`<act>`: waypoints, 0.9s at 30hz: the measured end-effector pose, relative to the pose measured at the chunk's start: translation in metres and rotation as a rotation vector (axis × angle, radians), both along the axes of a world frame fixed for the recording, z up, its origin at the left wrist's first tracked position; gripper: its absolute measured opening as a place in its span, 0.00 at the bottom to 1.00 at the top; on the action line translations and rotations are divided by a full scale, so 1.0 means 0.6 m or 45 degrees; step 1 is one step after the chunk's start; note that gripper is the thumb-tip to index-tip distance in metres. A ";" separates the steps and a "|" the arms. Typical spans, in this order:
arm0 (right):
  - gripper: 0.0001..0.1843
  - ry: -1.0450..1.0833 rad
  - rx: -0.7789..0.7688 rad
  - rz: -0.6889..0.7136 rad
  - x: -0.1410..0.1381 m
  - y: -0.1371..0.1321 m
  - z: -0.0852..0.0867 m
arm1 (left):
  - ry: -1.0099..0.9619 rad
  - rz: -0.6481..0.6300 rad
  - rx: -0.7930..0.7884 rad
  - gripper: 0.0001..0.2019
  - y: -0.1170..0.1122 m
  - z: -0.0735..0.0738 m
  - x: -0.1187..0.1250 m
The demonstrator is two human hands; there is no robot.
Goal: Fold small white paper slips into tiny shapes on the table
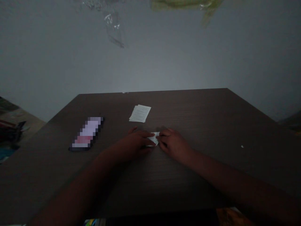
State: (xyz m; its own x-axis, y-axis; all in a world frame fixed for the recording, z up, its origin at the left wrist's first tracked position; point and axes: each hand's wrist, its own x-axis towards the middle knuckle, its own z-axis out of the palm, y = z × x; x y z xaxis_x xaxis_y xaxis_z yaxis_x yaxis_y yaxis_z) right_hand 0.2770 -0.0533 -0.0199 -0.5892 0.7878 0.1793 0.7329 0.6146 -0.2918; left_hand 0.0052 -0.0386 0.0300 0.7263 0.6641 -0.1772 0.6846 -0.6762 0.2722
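A small white piece of paper [153, 139] lies on the dark wooden table between my two hands, and part of it is hidden under the fingers. My left hand [136, 142] rests on its left side with the fingers stretched out and a little apart, pressing it to the table. At the paper's right edge, the bent fingers of my right hand [173, 142] are closed on it. Beyond my hands sits a small stack of printed paper sheets [140, 113], touched by neither hand.
A phone [87, 133] with a pixelated screen lies on the table [188, 110] left of my hands. A tiny white scrap [242, 146] is at the right. Behind the table's far edge stands a pale wall [164, 56] with clear plastic [114, 28] on it.
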 end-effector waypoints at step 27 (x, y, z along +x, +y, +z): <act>0.22 0.063 -0.076 0.080 0.020 -0.015 0.007 | -0.208 0.105 0.156 0.15 0.016 -0.055 -0.001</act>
State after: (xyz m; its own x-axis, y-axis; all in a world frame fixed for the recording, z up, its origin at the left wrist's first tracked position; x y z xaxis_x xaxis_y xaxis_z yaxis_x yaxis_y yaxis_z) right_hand 0.2888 -0.0623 -0.0157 -0.6291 0.7600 0.1632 0.6774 0.6390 -0.3644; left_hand 0.0045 -0.0292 -0.0030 0.6812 0.7317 0.0243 0.6923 -0.6546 0.3036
